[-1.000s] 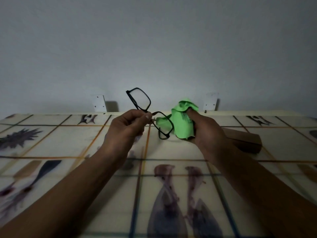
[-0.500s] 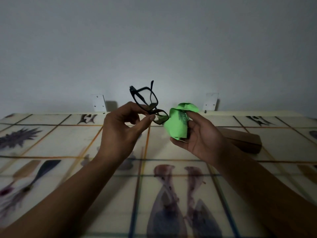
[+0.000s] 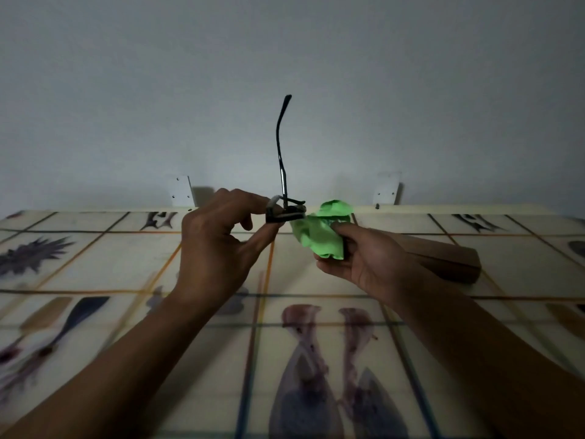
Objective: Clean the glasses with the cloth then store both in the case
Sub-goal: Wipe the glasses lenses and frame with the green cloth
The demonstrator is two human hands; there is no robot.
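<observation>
While the left hand (image 3: pixel 215 245) pinches the glasses (image 3: pixel 285 213) edge-on, one temple pointing to 12 o'clock, the right hand (image 3: pixel 361 261) clutches the cloth (image 3: pixel 319 237) just at their 3 o'clock; wiping should stay gentle, frame steadied, case (image 3: pixel 449 261) waiting behind.

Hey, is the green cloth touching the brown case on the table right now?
Apart. In the head view the right hand holds the green cloth raised, clear of the brown case.
</observation>
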